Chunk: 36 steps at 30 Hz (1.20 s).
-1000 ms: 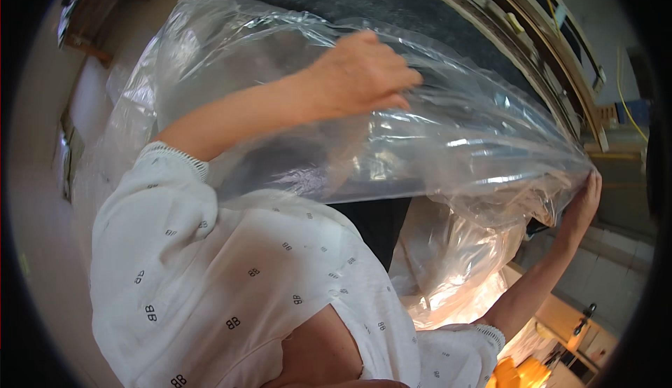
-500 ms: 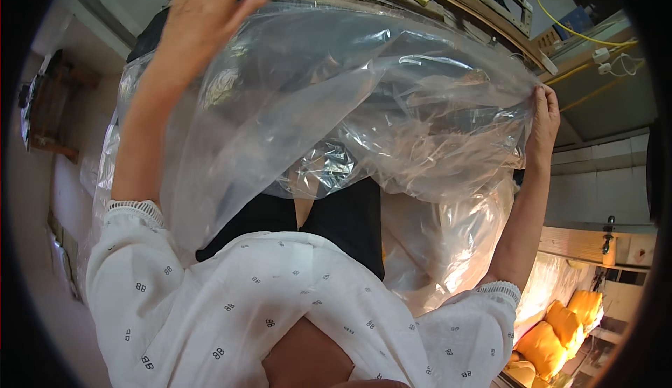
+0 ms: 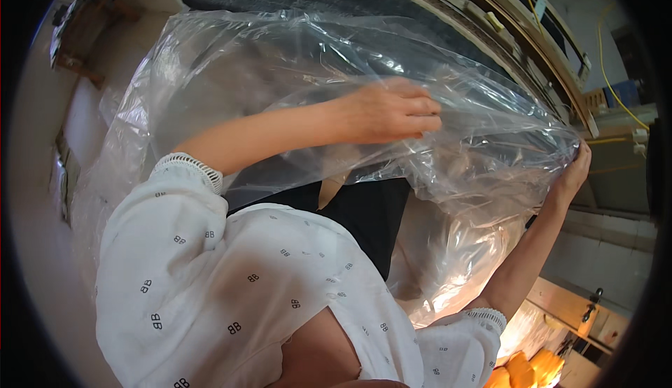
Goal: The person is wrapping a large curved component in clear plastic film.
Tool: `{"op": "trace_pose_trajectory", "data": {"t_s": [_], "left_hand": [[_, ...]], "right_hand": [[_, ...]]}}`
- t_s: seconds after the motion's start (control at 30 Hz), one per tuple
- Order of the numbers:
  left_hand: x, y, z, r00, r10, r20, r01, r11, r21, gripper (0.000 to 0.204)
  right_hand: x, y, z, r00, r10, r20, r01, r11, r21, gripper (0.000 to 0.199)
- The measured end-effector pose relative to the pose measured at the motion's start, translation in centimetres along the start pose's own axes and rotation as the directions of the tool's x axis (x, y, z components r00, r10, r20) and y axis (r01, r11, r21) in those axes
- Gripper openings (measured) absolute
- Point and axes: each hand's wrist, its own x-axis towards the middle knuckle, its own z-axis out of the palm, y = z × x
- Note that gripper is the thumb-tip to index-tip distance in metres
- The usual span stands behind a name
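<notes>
While left hand is pressing flat mid-frame, right hand is pinching clear plastic bag edge — best keeping film taut.

Bag: thin clear plastic film, glossy, crinkled. Blouse: matt white cloth. Frame: probably metal.

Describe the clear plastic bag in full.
The clear plastic bag is a large, thin, see-through film sheet, glossy and heavily creased, with bright glare near its lower right. It is spread wide in front of the person, over a dark surface. The left hand lies on its upper layer with fingers flat; the right hand grips its far right edge. Its lower folds hang down loosely.
</notes>
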Motion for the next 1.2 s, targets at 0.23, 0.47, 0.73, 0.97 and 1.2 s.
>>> {"op": "trace_pose_trajectory", "data": {"t_s": [0.23, 0.47, 0.73, 0.97, 1.2], "left_hand": [[-7.7, -1.7, -12.7, 0.795, -0.462, -0.392, 0.541, 0.832, 0.118, 0.020], [-14.6, -8.4, -17.3, 0.754, -0.632, 0.180, 0.639, 0.769, 0.023, 0.018], [-10.6, -12.3, -21.6, 0.445, -0.830, -0.337, 0.440, 0.530, -0.724, 0.013], [-7.5, -17.4, -15.5, 0.403, -0.333, -0.852, 0.794, 0.590, 0.145, 0.010], [-11.2, -22.9, -10.8, 0.448, -0.666, -0.596, 0.822, 0.569, -0.017, 0.018]], "right_hand": [[-0.3, -0.1, -0.7, 0.999, 0.049, -0.004, -0.049, 0.991, -0.123, 0.024], [0.1, -0.5, -0.9, 0.997, 0.075, 0.007, -0.074, 0.994, -0.083, 0.026], [4.5, 1.9, -1.8, 0.992, 0.126, -0.012, -0.118, 0.957, 0.267, 0.017], [0.4, 2.4, 4.2, 0.783, -0.552, -0.288, 0.122, 0.590, -0.798, 0.020], [0.8, 9.7, 2.9, 0.966, -0.190, -0.175, 0.124, 0.936, -0.330, 0.023]]}}
